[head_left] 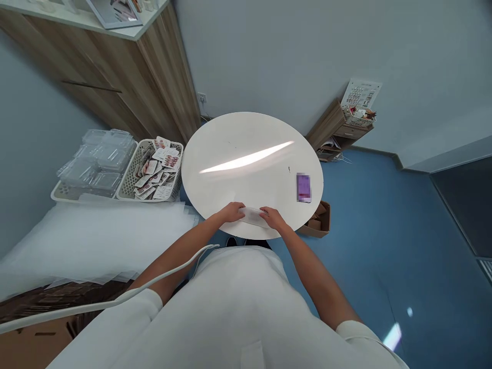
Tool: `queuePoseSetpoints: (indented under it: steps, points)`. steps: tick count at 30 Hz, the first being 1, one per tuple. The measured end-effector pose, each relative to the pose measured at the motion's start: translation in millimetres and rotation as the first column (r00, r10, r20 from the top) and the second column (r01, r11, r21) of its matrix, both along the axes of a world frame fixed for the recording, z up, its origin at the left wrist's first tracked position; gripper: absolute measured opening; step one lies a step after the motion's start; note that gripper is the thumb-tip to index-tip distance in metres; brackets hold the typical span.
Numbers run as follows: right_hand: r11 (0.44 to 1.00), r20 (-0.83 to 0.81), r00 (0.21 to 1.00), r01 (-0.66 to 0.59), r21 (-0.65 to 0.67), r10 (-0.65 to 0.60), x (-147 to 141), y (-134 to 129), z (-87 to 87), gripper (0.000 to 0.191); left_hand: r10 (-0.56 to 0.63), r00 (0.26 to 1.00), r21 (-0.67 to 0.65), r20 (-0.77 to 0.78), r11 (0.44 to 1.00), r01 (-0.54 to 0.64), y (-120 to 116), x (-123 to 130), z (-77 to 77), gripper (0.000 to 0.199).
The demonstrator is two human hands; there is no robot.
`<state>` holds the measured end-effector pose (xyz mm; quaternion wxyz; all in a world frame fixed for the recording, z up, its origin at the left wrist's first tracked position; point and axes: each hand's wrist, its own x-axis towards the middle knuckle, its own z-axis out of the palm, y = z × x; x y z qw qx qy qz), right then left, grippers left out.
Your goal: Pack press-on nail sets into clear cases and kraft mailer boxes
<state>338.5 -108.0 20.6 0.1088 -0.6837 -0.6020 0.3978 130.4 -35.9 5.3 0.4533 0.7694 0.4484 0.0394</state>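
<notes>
At the near edge of the round white table (pixel 249 130), a strip of thin white, slightly see-through sheet (pixel 253 216) stretches between my hands. It looks folded or rolled into a narrow band, though its exact kind is hard to make out. My left hand (pixel 231 211) grips its left end with the fingers closed. The right end is pinched in my right hand (pixel 273 218). Both hands are just above or on the tabletop; whether the strip rests on it I cannot tell.
On the left lies a stack of white translucent sheets (pixel 96 236). Behind it, one basket (pixel 179 192) holds picture cards, beside clear plastic boxes (pixel 102 154). A blurred purple item (pixel 303 188) lies on the table's right. A cardboard box (pixel 326 225) and a small cabinet (pixel 326 120) stand right. A white cable (pixel 161 277) crosses my left arm.
</notes>
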Motion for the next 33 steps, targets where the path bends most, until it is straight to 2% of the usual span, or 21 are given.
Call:
queuePoseSetpoints:
  steps: [3, 8, 13, 15, 17, 19, 21, 23, 25, 27, 31, 33]
  points:
    - [0.994, -0.030, 0.993, 0.109, -0.023, -0.110, 2, -1, -10.4, 0.034, 0.128, 0.991, -0.068, -0.027, 0.989, -0.129, 6, -7, -9.6, 0.025]
    - [0.980, -0.039, 0.979, 0.199, 0.005, -0.198, 6, -2, -24.9, 0.031, 0.235, 0.967, -0.105, -0.096, 0.964, -0.245, 5, -11, -23.6, 0.025]
    - [0.942, 0.013, 0.942, 0.335, 0.032, -0.335, 8, -10, -33.8, 0.031, 0.296, 0.937, -0.084, -0.182, 0.945, -0.315, 2, -12, -23.9, 0.022]
    - [0.922, 0.053, 0.922, 0.379, 0.076, -0.384, 6, -14, -34.7, 0.034, 0.332, 0.921, -0.034, -0.202, 0.938, -0.345, 0, -12, -19.4, 0.022]
    - [0.903, 0.119, 0.905, 0.383, 0.197, -0.410, 3, -17, -33.3, 0.038, 0.360, 0.914, 0.125, -0.187, 0.932, -0.341, -3, -10, -12.5, 0.029]
    - [0.899, 0.182, 0.914, 0.290, 0.327, -0.361, -1, -19, -29.7, 0.035, 0.287, 0.947, 0.333, -0.145, 0.915, -0.227, -8, -6, -4.3, 0.035]
    - [0.927, 0.219, 0.957, 0.104, 0.361, -0.192, -5, -19, -25.9, 0.030, 0.060, 0.989, 0.454, -0.135, 0.891, 0.007, -12, 0, 3.2, 0.039]
    - [0.947, 0.232, 0.972, -0.092, 0.309, 0.018, -8, -19, -23.8, 0.034, -0.199, 0.964, 0.467, -0.177, 0.845, 0.260, -15, 8, 8.0, 0.047]
    - [0.952, 0.236, 0.962, -0.195, 0.236, 0.139, -11, -19, -24.1, 0.045, -0.348, 0.906, 0.427, -0.239, 0.801, 0.420, -16, 16, 9.4, 0.053]
    - [0.961, 0.233, 0.961, -0.198, 0.195, 0.151, -14, -18, -25.4, 0.049, -0.384, 0.880, 0.387, -0.279, 0.794, 0.469, -17, 21, 8.4, 0.052]
    - [0.973, 0.188, 0.974, -0.157, 0.169, 0.125, -15, -15, -20.4, 0.044, -0.361, 0.896, 0.386, -0.257, 0.812, 0.438, -16, 24, 6.1, 0.049]
    - [0.982, 0.138, 0.981, -0.152, 0.111, 0.136, -12, -15, -13.1, 0.040, -0.369, 0.896, 0.355, -0.246, 0.826, 0.437, -16, 22, 6.5, 0.047]
